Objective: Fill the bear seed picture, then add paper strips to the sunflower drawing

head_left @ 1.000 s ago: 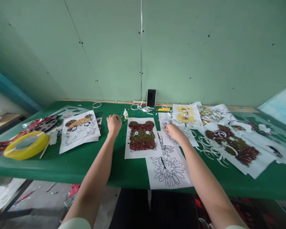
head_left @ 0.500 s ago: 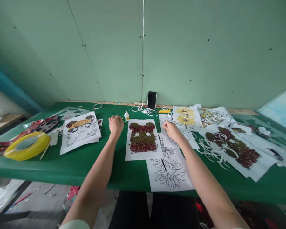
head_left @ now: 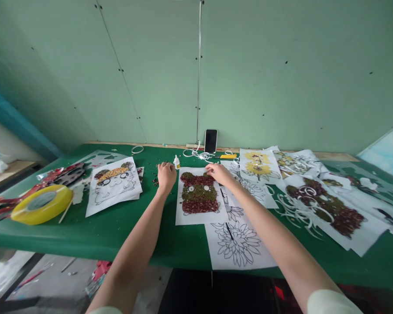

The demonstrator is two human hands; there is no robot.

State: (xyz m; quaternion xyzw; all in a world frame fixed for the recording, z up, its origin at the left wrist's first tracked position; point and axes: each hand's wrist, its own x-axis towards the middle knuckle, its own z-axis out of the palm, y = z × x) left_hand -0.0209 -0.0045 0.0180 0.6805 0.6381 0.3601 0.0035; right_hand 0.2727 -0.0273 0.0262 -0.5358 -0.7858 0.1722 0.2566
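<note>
A white sheet with a bear picture (head_left: pixel 198 194) filled in red and green lies on the green table (head_left: pixel 118 226) in front of me. My left hand (head_left: pixel 166 173) is curled into a fist on the table just left of that sheet, near a small glue bottle (head_left: pixel 176 162). My right hand (head_left: pixel 217 172) rests at the sheet's top right corner, fingers bent down onto the paper. A flower outline sheet (head_left: pixel 237 237) lies near the table's front edge under my right forearm.
A yellow tape roll (head_left: pixel 41 204) and a hamster picture (head_left: pixel 113 183) lie at left. A phone (head_left: pixel 211 140) leans on the green wall beside white strips. Sunflower picture (head_left: pixel 258 162) and a large bear picture (head_left: pixel 324 207) cover the right side.
My right hand has moved left from the flower sheets to the top right corner of the bear sheet. The left fist has stayed beside the sheet. The view has shifted slightly.
</note>
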